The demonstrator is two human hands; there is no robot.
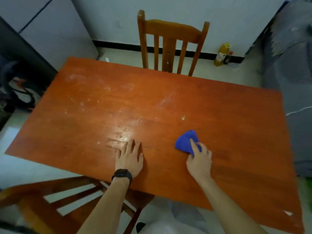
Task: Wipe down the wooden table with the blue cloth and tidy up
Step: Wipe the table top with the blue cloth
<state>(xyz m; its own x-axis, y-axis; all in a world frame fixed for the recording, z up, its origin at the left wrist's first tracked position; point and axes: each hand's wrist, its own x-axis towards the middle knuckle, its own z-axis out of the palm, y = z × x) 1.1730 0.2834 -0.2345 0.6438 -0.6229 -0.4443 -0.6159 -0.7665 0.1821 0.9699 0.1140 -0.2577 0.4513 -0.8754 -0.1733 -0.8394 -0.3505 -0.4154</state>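
The wooden table (219,115) fills the middle of the head view, reddish-brown with pale smears and specks across its left and centre. A crumpled blue cloth (184,141) lies on it right of centre, near the front edge. My right hand (200,159) grips the cloth's near side, index finger stretched over it. My left hand (130,157) rests flat on the tabletop with its fingers straight, a black watch on the wrist. A small pale crumb (183,117) sits beyond the cloth.
A wooden chair (170,43) stands at the table's far side. Another chair (50,200) is at the near left, under my left arm. Bottles (222,54) stand on the floor by the far wall. Grey covered furniture (293,81) borders the right.
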